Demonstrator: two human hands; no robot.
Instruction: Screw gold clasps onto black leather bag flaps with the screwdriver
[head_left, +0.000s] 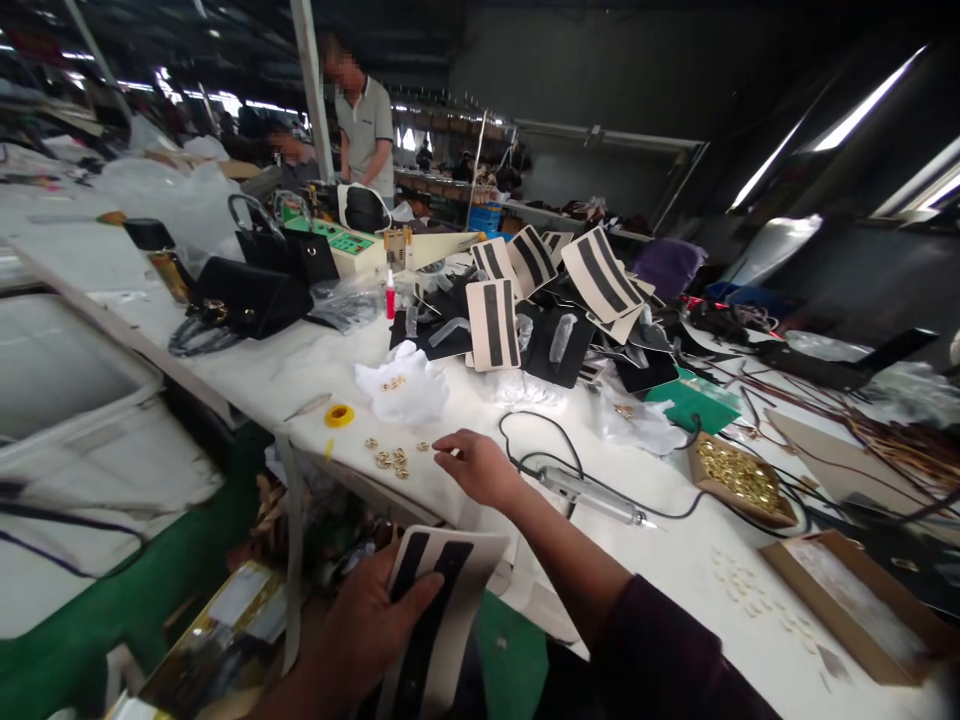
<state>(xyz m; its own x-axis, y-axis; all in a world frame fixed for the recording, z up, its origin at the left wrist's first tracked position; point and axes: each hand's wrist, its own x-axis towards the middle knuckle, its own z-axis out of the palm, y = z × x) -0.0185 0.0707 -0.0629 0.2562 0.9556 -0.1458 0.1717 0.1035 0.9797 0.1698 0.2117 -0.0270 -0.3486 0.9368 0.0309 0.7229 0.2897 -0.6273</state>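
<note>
My left hand (375,610) grips a cream panel with two black stripes (442,610) in front of me, the thumb lying across its face. Over the white table, my right hand (480,465) reaches out with its fingers apart and nothing visible between them. Just beyond its fingertips lies a small gold metal fitting (424,446). Several more gold fittings (392,460) lie in a loose group to the left. Behind them, white tissue (401,390) carries a few gold pieces. A pen-shaped electric tool with a cord (592,495) rests right of my right hand.
A heap of black pieces and striped panels (493,325) stands at the back. A yellow tape roll (340,415) sits near the table edge. On the right are a box of gold fittings (739,480) and a long cardboard box (862,605). A person (367,130) stands beyond.
</note>
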